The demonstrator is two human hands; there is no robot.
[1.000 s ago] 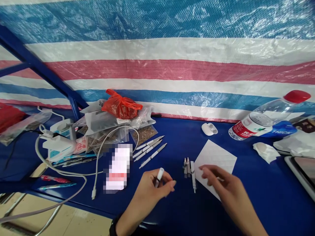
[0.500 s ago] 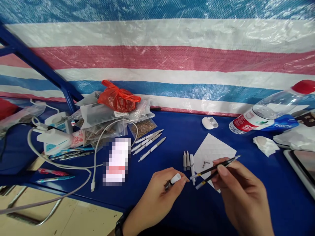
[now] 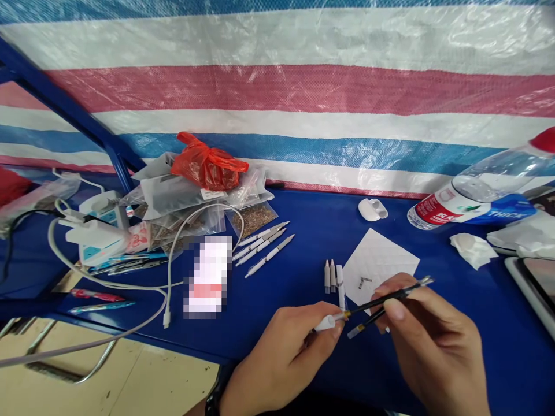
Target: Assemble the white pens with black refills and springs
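On my screen I get a smooth white plastic pen cap (image 3: 325,323), glossy black pen barrels (image 3: 381,303), a matt paper sheet (image 3: 377,260), the glossy blue surface (image 3: 468,323) and a rough woven plastic tarp (image 3: 277,86).

- The left hand (image 3: 281,361) is bare, with no ring or glove on it.
- The right hand (image 3: 433,341) is bare too, and its thumbnail (image 3: 394,309) is trimmed short.
- A black wristband (image 3: 213,400) circles the left wrist (a watch, perhaps; the frame's bottom edge cuts it off).
- A dark garment (image 3: 303,411) may show along the bottom edge, though the view there is too poor to be sure.
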